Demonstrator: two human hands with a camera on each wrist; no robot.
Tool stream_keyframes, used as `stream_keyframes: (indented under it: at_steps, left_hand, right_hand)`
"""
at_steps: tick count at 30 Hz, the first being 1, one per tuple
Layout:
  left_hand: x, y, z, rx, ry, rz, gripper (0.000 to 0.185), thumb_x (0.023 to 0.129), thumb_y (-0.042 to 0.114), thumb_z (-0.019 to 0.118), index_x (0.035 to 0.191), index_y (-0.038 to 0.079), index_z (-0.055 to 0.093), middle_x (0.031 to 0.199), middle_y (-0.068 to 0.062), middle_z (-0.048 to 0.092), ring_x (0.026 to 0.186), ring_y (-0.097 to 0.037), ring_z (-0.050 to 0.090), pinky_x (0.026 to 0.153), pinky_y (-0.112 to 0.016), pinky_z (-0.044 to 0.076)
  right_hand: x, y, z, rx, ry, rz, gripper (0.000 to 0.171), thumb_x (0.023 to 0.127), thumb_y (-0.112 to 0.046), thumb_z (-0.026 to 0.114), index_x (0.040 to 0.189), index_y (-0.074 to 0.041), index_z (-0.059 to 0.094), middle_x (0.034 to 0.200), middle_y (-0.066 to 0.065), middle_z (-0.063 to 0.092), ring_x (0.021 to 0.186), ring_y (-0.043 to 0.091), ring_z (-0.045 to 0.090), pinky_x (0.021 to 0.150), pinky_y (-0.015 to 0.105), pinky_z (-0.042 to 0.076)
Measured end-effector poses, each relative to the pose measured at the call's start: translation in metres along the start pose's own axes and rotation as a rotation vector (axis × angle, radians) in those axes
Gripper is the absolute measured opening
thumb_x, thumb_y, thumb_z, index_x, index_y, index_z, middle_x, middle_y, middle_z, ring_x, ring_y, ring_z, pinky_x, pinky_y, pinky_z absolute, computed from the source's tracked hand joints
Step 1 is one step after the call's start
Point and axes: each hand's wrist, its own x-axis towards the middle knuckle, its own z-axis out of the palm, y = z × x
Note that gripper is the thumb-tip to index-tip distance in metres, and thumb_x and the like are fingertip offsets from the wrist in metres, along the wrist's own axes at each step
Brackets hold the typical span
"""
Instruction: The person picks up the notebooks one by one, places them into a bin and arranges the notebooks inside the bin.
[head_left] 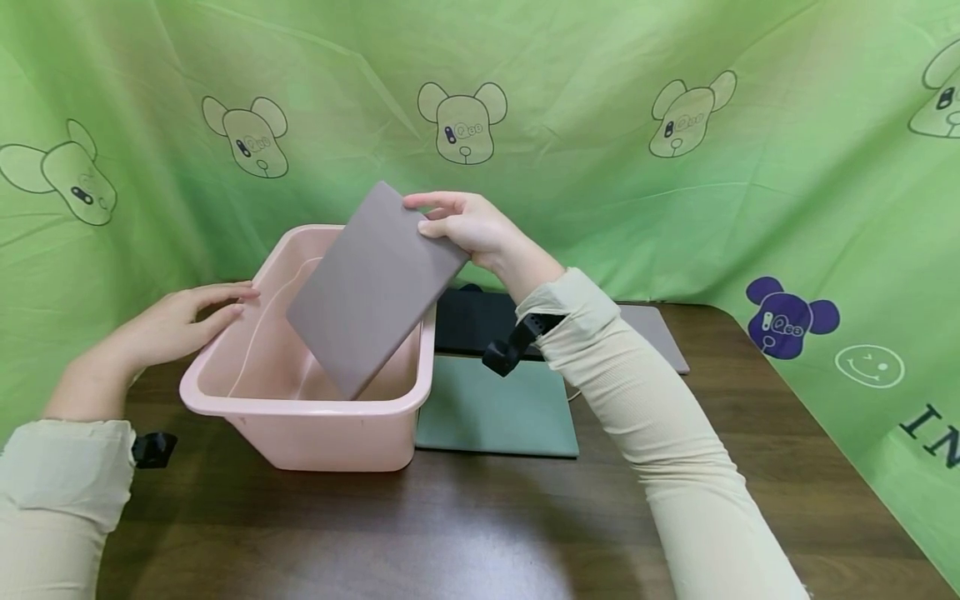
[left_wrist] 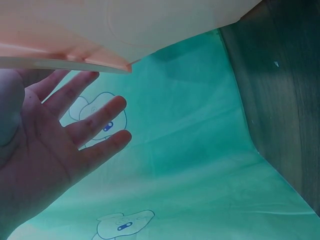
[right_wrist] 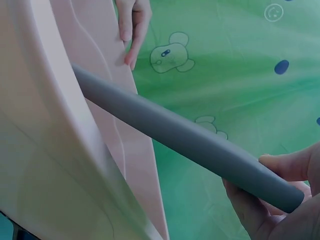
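Observation:
A plain grey, book-like slab (head_left: 378, 292) with a smooth edge slants down into a pink plastic tub (head_left: 305, 407). At its upper right corner, my right hand (head_left: 476, 225) pinches it between thumb and fingers. In the right wrist view the slab (right_wrist: 185, 140) appears edge-on, its far end behind the tub wall and the hand (right_wrist: 280, 200) around its near end. My left hand (head_left: 176, 325) touches the tub's left rim with fingers extended. From the left wrist, that hand (left_wrist: 65, 125) shows spread, fairly straight fingers beside the tub's outer wall.
Right of the tub, a green flat cover (head_left: 498, 408) lies on the brown wooden table (head_left: 450, 525). Behind it is a black flat item (head_left: 480, 321). A light grey flat item (head_left: 656, 333) lies farther right, partly behind my right sleeve. A green printed cloth (head_left: 555, 200) hangs around the table.

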Motion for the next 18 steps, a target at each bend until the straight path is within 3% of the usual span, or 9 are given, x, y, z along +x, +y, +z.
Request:
stream_keyframes:
  at_steps: [11,18]
  left_hand:
    - [0.000,0.000,0.000,-0.002,0.001,-0.002,0.040,0.099,0.023,0.043,0.133,0.004,0.049,0.139,-0.028,0.043,0.124,-0.051,0.040,0.092,-0.064,0.037]
    - [0.000,0.000,0.000,0.005,0.009,0.004,0.040,0.099,0.023,0.043,0.133,0.004,0.050,0.138,-0.028,0.044,0.123,-0.051,0.041,0.092,-0.063,0.037]
  right_hand:
    - [0.009,-0.005,0.006,0.013,-0.063,0.054,0.044,0.090,-0.002,0.057,0.131,-0.020,0.056,0.131,0.009,0.054,0.090,0.015,0.059,0.066,0.024,0.051]
    - [0.013,-0.006,0.010,0.006,-0.119,0.053,0.046,0.090,0.000,0.057,0.132,-0.017,0.054,0.129,0.011,0.055,0.081,0.012,0.059,0.063,0.022,0.051]
